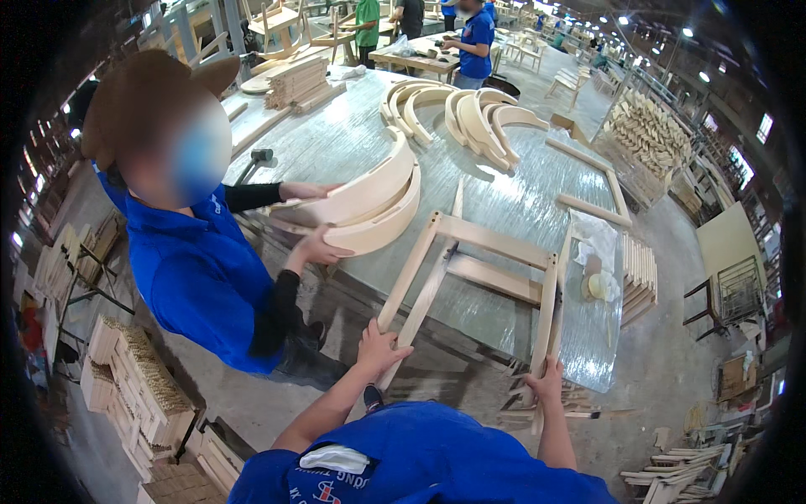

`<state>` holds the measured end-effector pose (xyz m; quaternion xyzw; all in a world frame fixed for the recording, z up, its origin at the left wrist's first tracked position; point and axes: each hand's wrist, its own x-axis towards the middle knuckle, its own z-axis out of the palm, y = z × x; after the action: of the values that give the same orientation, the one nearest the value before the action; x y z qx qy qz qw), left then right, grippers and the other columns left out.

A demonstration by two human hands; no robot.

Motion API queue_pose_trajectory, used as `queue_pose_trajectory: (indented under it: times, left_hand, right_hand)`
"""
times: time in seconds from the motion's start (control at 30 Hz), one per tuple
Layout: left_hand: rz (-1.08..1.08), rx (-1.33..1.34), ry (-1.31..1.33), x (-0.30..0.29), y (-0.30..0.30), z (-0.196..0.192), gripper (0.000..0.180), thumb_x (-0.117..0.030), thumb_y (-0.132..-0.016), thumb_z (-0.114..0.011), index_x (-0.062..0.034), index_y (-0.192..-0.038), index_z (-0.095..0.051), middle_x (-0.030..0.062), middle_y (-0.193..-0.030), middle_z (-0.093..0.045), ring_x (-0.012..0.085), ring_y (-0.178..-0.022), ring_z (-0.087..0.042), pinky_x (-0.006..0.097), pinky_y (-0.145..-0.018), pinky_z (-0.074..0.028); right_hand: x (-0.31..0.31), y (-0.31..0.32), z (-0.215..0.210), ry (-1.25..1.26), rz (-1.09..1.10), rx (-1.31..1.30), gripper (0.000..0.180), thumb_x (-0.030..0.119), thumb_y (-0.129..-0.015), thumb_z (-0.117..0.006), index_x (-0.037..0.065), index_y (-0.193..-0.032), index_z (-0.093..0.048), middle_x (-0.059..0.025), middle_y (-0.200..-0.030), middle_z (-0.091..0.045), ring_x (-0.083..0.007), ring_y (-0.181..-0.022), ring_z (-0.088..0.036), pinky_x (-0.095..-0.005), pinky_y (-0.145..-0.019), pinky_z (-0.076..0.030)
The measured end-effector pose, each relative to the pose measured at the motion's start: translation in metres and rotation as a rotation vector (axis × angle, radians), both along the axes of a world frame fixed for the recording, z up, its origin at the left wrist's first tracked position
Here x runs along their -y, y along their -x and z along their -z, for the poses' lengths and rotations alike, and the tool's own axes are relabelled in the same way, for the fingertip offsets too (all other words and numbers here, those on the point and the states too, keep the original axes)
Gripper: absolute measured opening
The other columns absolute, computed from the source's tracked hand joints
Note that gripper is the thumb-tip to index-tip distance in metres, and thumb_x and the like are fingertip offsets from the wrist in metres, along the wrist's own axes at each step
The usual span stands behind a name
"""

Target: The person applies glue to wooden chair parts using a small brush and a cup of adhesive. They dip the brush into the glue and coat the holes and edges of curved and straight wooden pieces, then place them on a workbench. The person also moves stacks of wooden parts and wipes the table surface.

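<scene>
Right now a pale wooden chair frame [470, 277] lies flat at the near edge of the worktop [336, 143], its two long legs overhanging that edge toward the person. The left hand [379, 349] has its fingers wrapped shut around the end of the left leg, and the right hand [547, 385] is closed in the same way on the end of the right leg. To handle the frame well, I judge both grips should stay even and pull or lift together, so the joints at the cross rails are not twisted and the frame slides squarely over the edge. Across the near left corner a co-worker in a blue shirt [197, 277] holds stacked curved wooden pieces [369, 206] with both hands. More curved parts [470, 118] lie at the far side of the worktop, beside a stack of slats [298, 82], and a hammer [252, 161] rests near the left edge. A clear plastic sheet [594, 294] with a round roll of tape on it covers the near right corner; no labels or signs can be made out.
</scene>
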<state>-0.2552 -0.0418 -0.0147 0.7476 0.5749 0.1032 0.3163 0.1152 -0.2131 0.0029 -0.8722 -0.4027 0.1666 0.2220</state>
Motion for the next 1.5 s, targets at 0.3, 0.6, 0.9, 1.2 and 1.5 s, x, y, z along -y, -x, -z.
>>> queue_pose_trajectory:
  times: [0.3,0.6,0.9,1.2,1.5]
  left_hand:
    - [-0.028,-0.028,-0.081,-0.024,0.049,-0.02,0.043,-0.042,-0.064,-0.068,-0.0101,-0.093,-0.068,0.0199,-0.134,-0.029,0.0372,-0.117,-0.034,0.045,-0.095,-0.035]
    - [-0.043,-0.113,-0.043,-0.028,0.064,-0.014,0.045,-0.041,-0.063,-0.067,-0.0077,-0.093,-0.067,0.0189,-0.134,-0.028,0.0392,-0.116,-0.034,0.046,-0.094,-0.036]
    - [0.031,-0.19,0.034,-0.043,0.036,0.003,0.056,-0.051,-0.064,-0.067,-0.003,-0.093,-0.066,0.0216,-0.131,-0.029,0.0397,-0.112,-0.038,0.043,-0.093,-0.037]
    - [-0.057,-0.211,0.062,-0.037,0.022,0.007,0.055,-0.052,-0.064,-0.068,-0.0065,-0.095,-0.065,0.0216,-0.135,-0.026,0.042,-0.118,-0.031,0.046,-0.099,-0.031]
    - [-0.195,-0.276,-0.032,-0.024,0.006,0.003,0.052,-0.047,-0.064,-0.064,-0.0116,-0.102,-0.062,0.0171,-0.144,-0.013,0.0408,-0.126,-0.024,0.05,-0.102,-0.026]
  right_hand:
    - [0.005,0.056,0.0,-0.075,-0.041,-0.016,0.078,0.022,-0.056,-0.073,0.008,-0.127,-0.045,-0.0206,-0.114,-0.038,-0.0367,-0.108,-0.044,-0.0407,-0.091,-0.041]
    - [-0.002,0.073,0.002,-0.07,-0.036,-0.036,0.078,0.02,-0.056,-0.073,0.011,-0.128,-0.045,-0.0183,-0.123,-0.035,-0.0355,-0.113,-0.043,-0.0395,-0.094,-0.041]
    - [-0.006,0.058,0.004,-0.062,-0.004,-0.077,0.079,0.019,-0.056,-0.074,0.01,-0.128,-0.043,-0.0211,-0.13,-0.032,-0.0388,-0.116,-0.041,-0.0404,-0.095,-0.04]
    - [-0.011,0.052,0.015,0.025,0.011,0.063,0.081,0.028,-0.056,-0.077,0.012,-0.128,-0.044,-0.0215,-0.134,-0.028,-0.0399,-0.113,-0.043,-0.0424,-0.093,-0.042]
    - [-0.006,0.051,0.009,0.014,0.01,0.016,0.08,0.027,-0.058,-0.077,0.018,-0.129,-0.042,-0.0207,-0.139,-0.023,-0.0406,-0.114,-0.044,-0.0423,-0.09,-0.045]
